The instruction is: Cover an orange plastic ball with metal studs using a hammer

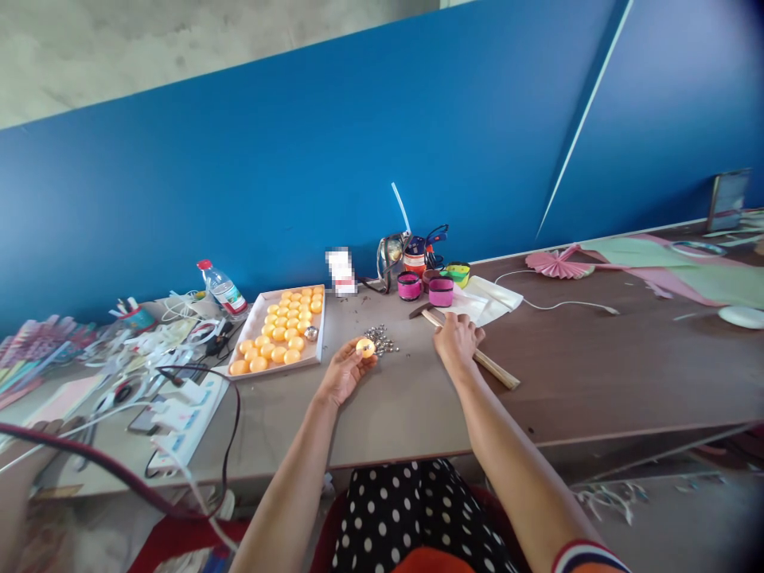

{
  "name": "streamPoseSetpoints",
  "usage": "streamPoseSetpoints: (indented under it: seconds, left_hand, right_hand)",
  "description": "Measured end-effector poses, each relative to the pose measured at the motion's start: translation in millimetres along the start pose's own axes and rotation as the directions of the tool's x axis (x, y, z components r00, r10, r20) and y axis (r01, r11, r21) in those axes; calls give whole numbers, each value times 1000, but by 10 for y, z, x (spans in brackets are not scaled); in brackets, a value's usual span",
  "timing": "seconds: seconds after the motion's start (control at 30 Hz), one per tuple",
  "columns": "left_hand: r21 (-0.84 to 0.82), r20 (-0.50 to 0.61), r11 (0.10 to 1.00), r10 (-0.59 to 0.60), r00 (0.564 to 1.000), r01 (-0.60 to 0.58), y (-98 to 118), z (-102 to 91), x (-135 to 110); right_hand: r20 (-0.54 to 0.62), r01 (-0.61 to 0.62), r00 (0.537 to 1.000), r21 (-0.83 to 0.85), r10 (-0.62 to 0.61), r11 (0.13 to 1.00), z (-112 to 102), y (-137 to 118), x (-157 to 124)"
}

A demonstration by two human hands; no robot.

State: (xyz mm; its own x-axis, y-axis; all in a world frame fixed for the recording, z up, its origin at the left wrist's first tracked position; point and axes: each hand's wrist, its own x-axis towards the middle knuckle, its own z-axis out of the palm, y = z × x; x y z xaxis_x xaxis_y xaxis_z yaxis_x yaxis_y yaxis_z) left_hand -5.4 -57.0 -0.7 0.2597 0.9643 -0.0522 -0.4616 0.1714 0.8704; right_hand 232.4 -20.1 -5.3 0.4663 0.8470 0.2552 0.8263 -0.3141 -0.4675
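My left hand [344, 372] pinches an orange ping-pong-like ball [365, 347] with a small dark spot on its upper side. Just behind that ball lies a loose pile of small shiny metal pieces [382, 338] on the table. My right hand [458, 341] is closed around the wooden handle of a hammer [498, 372], whose dark head points toward the back left and whose handle slants to the front right. To the left, a shallow white box [322, 318] holds several more orange balls and one silvery round object [311, 333].
A water bottle [224, 288], a power strip [191, 430] and tangled cables crowd the left. Pink and yellow-green bands [441, 291] and a white packet [498, 296] stand behind the hammer. A pink paper fan [558, 261] lies right. Another person's hand [36, 444] shows far left.
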Motion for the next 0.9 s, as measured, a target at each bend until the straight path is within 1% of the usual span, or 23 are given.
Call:
streamPoseSetpoints:
  seconds: [0.1,0.33,0.43,0.5,0.57,0.63,0.7,0.8,0.9]
  left_hand:
    - [-5,-2,1000,2,1000,-2,12,13,-4]
    - [-5,-6,1000,3,1000,-3,5,7,0]
    - [-8,-8,1000,11,1000,-11,6,2,4]
    - [-17,-6,1000,16,1000,-16,8,-6,5]
    - [-31,-7,999,17,1000,-17,9,-17,7]
    - [-52,-24,998,24,999,-25,10,-29,11]
    - [-79,-54,996,45,998,-49,12,-40,17]
    - [-119,-104,988,89,991,-101,17,-53,31]
    - [-152,-141,977,130,981,-151,19,-67,48]
  right_hand:
    - [82,-2,997,-50,6,999,4,24,24]
    - [112,24,994,-84,-15,996,0,17,21]
    - [74,47,996,-62,-43,997,-5,3,9]
    - [11,91,996,-35,-91,995,-23,-20,-9]
    - [-68,165,984,2,-165,986,-54,-55,-39]
    - [-129,268,957,44,-260,962,-88,-101,-80]
    - [-159,389,914,85,-373,917,-118,-153,-132]
    - [-177,556,828,135,-532,820,-146,-227,-236]
    - [-203,667,744,166,-637,726,-165,-288,-368]
